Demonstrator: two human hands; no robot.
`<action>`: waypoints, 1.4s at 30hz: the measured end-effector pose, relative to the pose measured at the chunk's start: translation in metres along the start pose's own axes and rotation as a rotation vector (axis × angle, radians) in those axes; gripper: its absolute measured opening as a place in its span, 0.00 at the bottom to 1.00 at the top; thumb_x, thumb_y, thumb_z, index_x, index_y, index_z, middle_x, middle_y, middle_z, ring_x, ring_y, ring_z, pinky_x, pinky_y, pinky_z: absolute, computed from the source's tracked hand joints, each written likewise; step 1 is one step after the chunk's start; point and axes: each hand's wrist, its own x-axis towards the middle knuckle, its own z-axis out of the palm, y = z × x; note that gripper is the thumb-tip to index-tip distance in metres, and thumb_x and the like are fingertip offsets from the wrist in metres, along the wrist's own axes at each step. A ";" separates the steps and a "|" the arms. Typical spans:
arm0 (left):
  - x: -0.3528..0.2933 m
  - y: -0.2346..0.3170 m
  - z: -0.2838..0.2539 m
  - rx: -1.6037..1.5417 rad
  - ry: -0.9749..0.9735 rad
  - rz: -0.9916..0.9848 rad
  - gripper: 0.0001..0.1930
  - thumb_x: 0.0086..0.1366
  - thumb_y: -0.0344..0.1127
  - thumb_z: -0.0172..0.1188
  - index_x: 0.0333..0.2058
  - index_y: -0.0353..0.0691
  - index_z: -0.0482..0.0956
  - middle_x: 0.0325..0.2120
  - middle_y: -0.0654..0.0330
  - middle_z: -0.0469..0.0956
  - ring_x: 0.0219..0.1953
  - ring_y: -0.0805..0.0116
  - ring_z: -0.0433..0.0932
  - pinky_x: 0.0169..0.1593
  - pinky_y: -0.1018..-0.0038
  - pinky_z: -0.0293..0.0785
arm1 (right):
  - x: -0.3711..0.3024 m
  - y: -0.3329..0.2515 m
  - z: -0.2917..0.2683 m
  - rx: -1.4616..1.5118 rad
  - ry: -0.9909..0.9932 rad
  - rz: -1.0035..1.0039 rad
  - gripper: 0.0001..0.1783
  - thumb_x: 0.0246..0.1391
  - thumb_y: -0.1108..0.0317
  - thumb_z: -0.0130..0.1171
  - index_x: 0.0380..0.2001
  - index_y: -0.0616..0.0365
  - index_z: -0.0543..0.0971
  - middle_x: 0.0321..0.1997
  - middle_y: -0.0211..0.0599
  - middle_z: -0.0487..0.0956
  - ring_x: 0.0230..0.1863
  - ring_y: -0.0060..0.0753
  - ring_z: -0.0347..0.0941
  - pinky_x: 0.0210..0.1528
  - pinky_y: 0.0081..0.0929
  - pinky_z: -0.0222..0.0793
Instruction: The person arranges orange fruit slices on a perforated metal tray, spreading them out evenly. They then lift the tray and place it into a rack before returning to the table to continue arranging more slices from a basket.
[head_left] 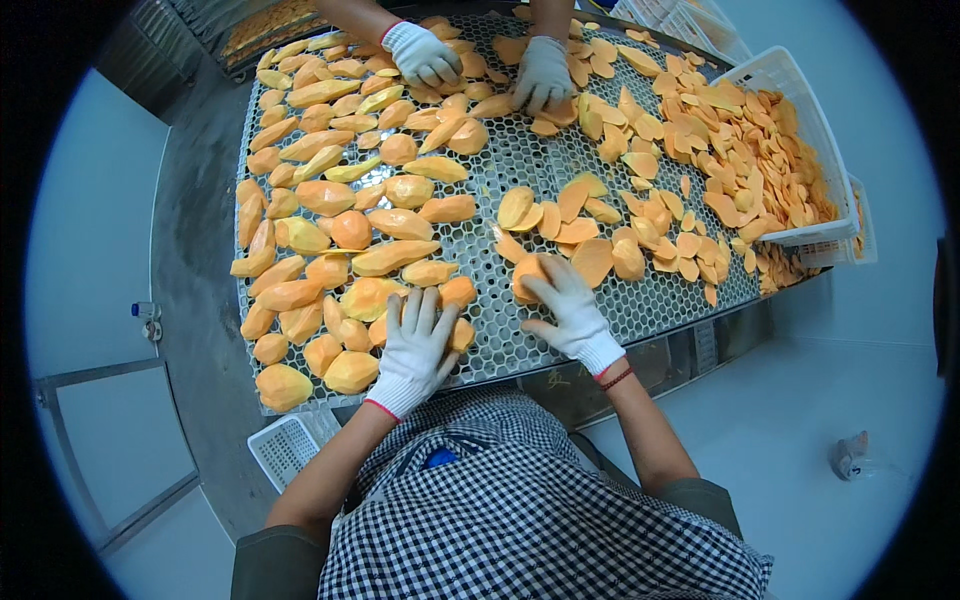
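Peeled orange sweet potatoes [325, 198] cover the left part of a perforated mesh table [490, 345]. My left hand [413, 352], in a white knit glove, lies on several of them near the front edge, its fingers stretched out and slightly apart. Right of it, my gloved right hand [573, 312] curls its fingers over a rounded sweet potato piece [527, 278], with the thumb out to the left. Flat sweet potato slices [592, 262] lie just beyond this hand. The underside of each hand is hidden.
Across the table, another person's gloved hands [425, 55] handle sweet potatoes. A white plastic basket [845, 185] lies tipped at the right, slices spilling from it. Below the table's front left corner is a small white basket [282, 450]. More white crates [690, 30] stand behind.
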 end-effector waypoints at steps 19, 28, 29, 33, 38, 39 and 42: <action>-0.004 0.011 0.011 0.056 0.062 -0.102 0.37 0.58 0.44 0.65 0.64 0.43 0.63 0.63 0.43 0.59 0.68 0.42 0.53 0.70 0.41 0.41 | -0.043 -0.055 0.040 0.139 0.040 -0.186 0.28 0.45 0.61 0.68 0.52 0.51 0.75 0.61 0.46 0.71 0.60 0.54 0.68 0.61 0.48 0.65; -0.031 0.015 -0.004 -0.052 0.045 -0.065 0.44 0.52 0.53 0.69 0.64 0.41 0.63 0.64 0.41 0.57 0.67 0.39 0.53 0.69 0.40 0.42 | -0.051 -0.107 0.047 0.221 -0.030 0.277 0.36 0.49 0.55 0.69 0.60 0.54 0.70 0.57 0.46 0.73 0.55 0.55 0.72 0.55 0.46 0.70; -0.032 0.014 0.002 -0.023 0.096 -0.045 0.45 0.50 0.55 0.69 0.63 0.40 0.64 0.64 0.41 0.57 0.67 0.38 0.53 0.68 0.40 0.42 | -0.046 -0.117 0.046 0.278 -0.070 0.364 0.37 0.49 0.55 0.69 0.60 0.54 0.70 0.57 0.47 0.73 0.53 0.56 0.73 0.53 0.46 0.72; -0.032 0.020 0.012 -0.047 0.113 0.040 0.48 0.46 0.60 0.69 0.63 0.41 0.65 0.64 0.41 0.58 0.67 0.39 0.55 0.69 0.40 0.43 | -0.038 -0.122 0.057 0.374 -0.061 0.509 0.38 0.50 0.50 0.68 0.60 0.55 0.68 0.58 0.50 0.73 0.48 0.57 0.77 0.49 0.45 0.75; -0.024 0.026 0.013 -0.022 0.095 0.038 0.44 0.46 0.57 0.71 0.60 0.43 0.69 0.63 0.42 0.60 0.67 0.39 0.55 0.68 0.38 0.44 | -0.035 -0.100 0.053 0.706 -0.121 0.666 0.24 0.56 0.56 0.64 0.52 0.57 0.76 0.50 0.48 0.79 0.51 0.53 0.77 0.50 0.43 0.74; -0.022 0.027 0.009 -0.022 0.078 0.035 0.43 0.46 0.55 0.71 0.60 0.43 0.70 0.63 0.42 0.60 0.67 0.39 0.55 0.68 0.38 0.44 | -0.033 -0.092 0.054 0.575 0.084 0.572 0.19 0.56 0.58 0.62 0.48 0.55 0.79 0.48 0.47 0.80 0.51 0.51 0.77 0.51 0.42 0.73; -0.021 0.031 0.001 -0.034 0.052 0.046 0.42 0.45 0.52 0.71 0.60 0.44 0.70 0.63 0.42 0.61 0.67 0.38 0.55 0.69 0.38 0.43 | -0.017 -0.054 0.033 -0.020 0.299 0.398 0.19 0.53 0.60 0.63 0.49 0.47 0.79 0.52 0.38 0.78 0.53 0.44 0.73 0.57 0.43 0.68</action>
